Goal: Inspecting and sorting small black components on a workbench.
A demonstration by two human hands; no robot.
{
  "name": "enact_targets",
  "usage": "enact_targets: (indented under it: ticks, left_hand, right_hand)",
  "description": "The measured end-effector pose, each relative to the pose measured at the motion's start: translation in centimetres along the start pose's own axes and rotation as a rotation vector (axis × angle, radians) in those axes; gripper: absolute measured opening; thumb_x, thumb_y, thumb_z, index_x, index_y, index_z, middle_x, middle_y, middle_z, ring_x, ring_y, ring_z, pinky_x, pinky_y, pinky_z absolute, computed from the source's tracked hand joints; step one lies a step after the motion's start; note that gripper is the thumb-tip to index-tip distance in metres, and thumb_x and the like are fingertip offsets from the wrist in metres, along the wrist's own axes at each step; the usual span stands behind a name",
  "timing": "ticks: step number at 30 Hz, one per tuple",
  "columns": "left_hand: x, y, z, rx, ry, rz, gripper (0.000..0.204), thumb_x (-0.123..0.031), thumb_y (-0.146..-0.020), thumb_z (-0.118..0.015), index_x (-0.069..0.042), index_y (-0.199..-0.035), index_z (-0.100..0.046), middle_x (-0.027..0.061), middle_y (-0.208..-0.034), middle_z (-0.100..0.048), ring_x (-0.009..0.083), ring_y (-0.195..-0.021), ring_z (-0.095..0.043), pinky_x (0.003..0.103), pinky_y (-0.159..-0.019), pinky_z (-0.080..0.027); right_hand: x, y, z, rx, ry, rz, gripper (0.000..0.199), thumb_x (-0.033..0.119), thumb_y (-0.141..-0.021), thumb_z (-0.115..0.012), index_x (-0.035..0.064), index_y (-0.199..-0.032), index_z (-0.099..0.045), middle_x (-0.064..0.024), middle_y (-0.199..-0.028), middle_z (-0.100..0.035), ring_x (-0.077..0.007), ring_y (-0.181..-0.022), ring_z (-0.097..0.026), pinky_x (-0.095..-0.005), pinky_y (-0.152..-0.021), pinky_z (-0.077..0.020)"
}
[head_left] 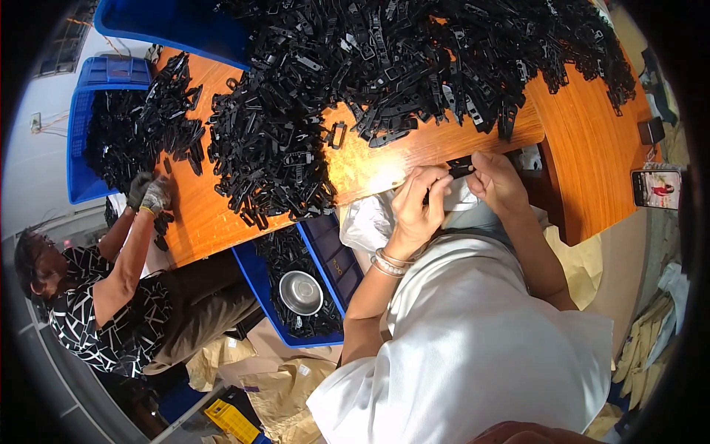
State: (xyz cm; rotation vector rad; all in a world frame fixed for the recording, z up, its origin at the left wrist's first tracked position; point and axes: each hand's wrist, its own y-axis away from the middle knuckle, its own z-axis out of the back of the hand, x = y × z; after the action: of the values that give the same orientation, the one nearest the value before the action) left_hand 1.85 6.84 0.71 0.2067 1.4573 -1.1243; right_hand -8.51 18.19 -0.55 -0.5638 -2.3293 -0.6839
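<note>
Just off the front edge of the wooden table (pixel 370 166), a small black plastic part (pixel 460 166) spans the gap between my two hands. My left hand (pixel 420 198) is closed around its left end with the fingers bent. My right hand (pixel 499 181) pinches the other end between thumb and fingers. Its exact shape is partly covered by my fingers. Beyond my hands spreads a big heap of black plastic parts (pixel 384 66), long and slotted, with a second pile (pixel 270 148) to the left. One loose frame-like part (pixel 338 135) lies between them.
A blue crate (pixel 325 342) of black parts with a metal bowl (pixel 301 293) stands below the table. At left, a co-worker (pixel 103 303) in gloves handles parts by another blue bin (pixel 78 148). A phone (pixel 657 189) stands at right. Brown paper bags (pixel 288 399) lie below.
</note>
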Motion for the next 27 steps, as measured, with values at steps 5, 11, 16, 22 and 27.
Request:
enact_targets:
  ticks: [5, 11, 16, 22, 27]
  left_hand:
    - [0.6, 0.2, 0.6, 0.085, 0.393, 0.502, 0.007, -0.003, -0.084, -0.05, 0.003, -0.087, -0.053, 0.0055, -0.069, -0.055, 0.0081, -0.05, -0.051, 0.018, -0.046, -0.041]
    - [0.9, 0.1, 1.4, 0.03, 0.457, 0.702, 0.011, -0.01, -0.085, -0.051, 0.001, -0.087, -0.054, 0.0033, -0.065, -0.054, 0.0056, -0.044, -0.046, 0.018, -0.04, -0.036]
    - [2.3, -1.0, 3.8, -0.395, -0.024, 0.57, 0.012, -0.011, -0.081, -0.056, 0.001, -0.08, -0.056, 0.0048, -0.064, -0.054, 0.0102, -0.048, -0.048, 0.021, -0.043, -0.037]
    - [4.6, -2.1, 5.4, -0.103, -0.892, 0.102, 0.013, -0.004, -0.07, -0.059, 0.0, -0.082, -0.054, 0.0135, -0.084, -0.05, 0.028, -0.08, -0.047, 0.036, -0.07, -0.039]
    - [5.2, -2.2, 5.0, 0.158, -0.865, -0.102, 0.024, -0.001, -0.068, -0.056, 0.0, -0.092, -0.051, 0.015, -0.09, -0.047, 0.0295, -0.08, -0.044, 0.036, -0.07, -0.038]
  right_hand:
    - [-0.5, 0.4, 0.4, -0.029, 0.071, 0.009, 0.019, 0.013, -0.086, -0.048, 0.0029, -0.07, -0.05, -0.0006, -0.057, -0.044, -0.0111, -0.046, -0.042, -0.0209, -0.042, -0.0311]
    - [-2.0, 0.0, -0.5, -0.089, 0.24, 0.125, 0.014, 0.008, -0.083, -0.051, -0.0033, -0.076, -0.054, -0.0051, -0.057, -0.05, -0.0108, -0.049, -0.048, -0.0207, -0.049, -0.0381]
    - [-1.4, 0.3, -0.9, -0.181, 0.384, 0.352, 0.014, 0.005, -0.084, -0.046, -0.0034, -0.075, -0.052, -0.0065, -0.057, -0.05, -0.0125, -0.05, -0.049, -0.0221, -0.048, -0.0382]
    - [0.2, -0.1, -0.2, -0.189, 0.519, 0.326, 0.015, 0.008, -0.085, -0.047, -0.0044, -0.077, -0.052, -0.0091, -0.058, -0.054, -0.0117, -0.05, -0.049, -0.0213, -0.051, -0.0389]
    - [-0.2, 0.0, -0.6, -0.124, 0.517, 0.273, 0.018, 0.012, -0.085, -0.047, -0.003, -0.075, -0.053, -0.0088, -0.06, -0.055, -0.0111, -0.05, -0.049, -0.0211, -0.052, -0.0386]
